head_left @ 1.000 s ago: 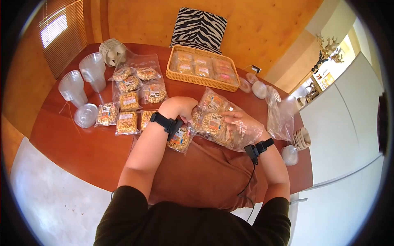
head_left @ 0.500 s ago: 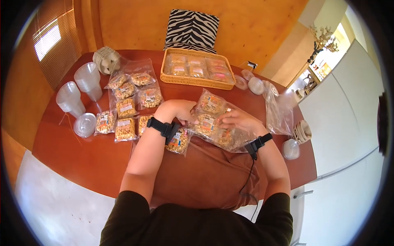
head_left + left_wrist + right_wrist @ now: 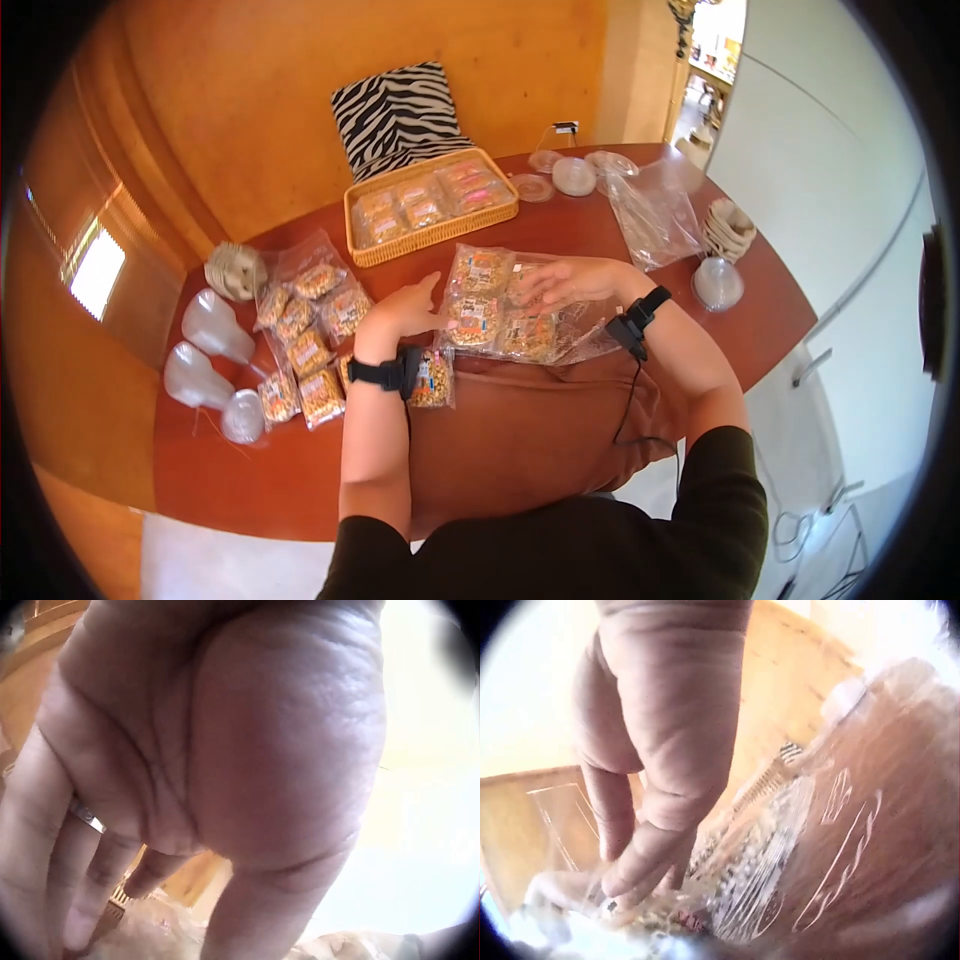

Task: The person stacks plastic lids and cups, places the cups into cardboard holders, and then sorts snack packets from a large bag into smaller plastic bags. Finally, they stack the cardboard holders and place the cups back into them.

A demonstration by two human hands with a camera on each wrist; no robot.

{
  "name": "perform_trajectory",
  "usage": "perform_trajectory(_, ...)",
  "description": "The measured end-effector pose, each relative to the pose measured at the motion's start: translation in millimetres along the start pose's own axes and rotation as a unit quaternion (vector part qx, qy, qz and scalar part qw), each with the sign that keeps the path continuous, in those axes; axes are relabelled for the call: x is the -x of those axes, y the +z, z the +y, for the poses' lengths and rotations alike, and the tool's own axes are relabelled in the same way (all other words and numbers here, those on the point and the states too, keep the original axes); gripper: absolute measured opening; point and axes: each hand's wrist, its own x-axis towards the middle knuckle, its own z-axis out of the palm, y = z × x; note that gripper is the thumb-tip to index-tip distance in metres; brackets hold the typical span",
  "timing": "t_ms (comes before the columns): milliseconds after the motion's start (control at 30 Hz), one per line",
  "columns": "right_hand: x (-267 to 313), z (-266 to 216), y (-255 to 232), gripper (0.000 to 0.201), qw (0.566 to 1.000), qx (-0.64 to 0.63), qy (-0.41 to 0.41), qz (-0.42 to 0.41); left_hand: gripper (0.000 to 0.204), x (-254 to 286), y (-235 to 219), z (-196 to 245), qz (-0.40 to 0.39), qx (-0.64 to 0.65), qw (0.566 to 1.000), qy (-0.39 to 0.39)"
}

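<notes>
Clear plastic forms the large bag (image 3: 590,335), which lies on the red-brown tabletop (image 3: 250,490) with snack packs (image 3: 474,320) inside, nearer the person than the wicker basket (image 3: 430,237). The left hand (image 3: 402,308), fingers released and spread, is at its left edge; the right hand's (image 3: 580,283) extended fingers rest on it, grasping nothing.

The head view looked forward and down across the table (image 3: 250,490); each wrist view looked, at very close range, along the left hand (image 3: 405,305) or right hand (image 3: 572,282) towards its fingers. All three shared the basket (image 3: 430,238).
</notes>
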Motion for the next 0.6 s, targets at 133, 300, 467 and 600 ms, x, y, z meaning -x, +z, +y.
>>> perform_trajectory(133,54,12,-13,0.044,0.998,0.050,0.036,0.033,0.088,34,-36,43,0.051,0.043,0.997,-0.025)
perform_trajectory(300,105,10,19,0.044,0.989,0.134,-0.040,0.044,0.079,-9,-44,71,-0.002,0.009,0.996,0.091)
perform_trajectory(467,98,12,71,0.029,0.952,0.265,0.030,0.151,0.084,-92,-18,60,-0.053,-0.003,0.987,0.154)
perform_trajectory(600,94,27,65,0.018,0.912,0.342,-0.034,0.222,0.093,-124,-2,41,-0.117,0.019,0.991,0.070)
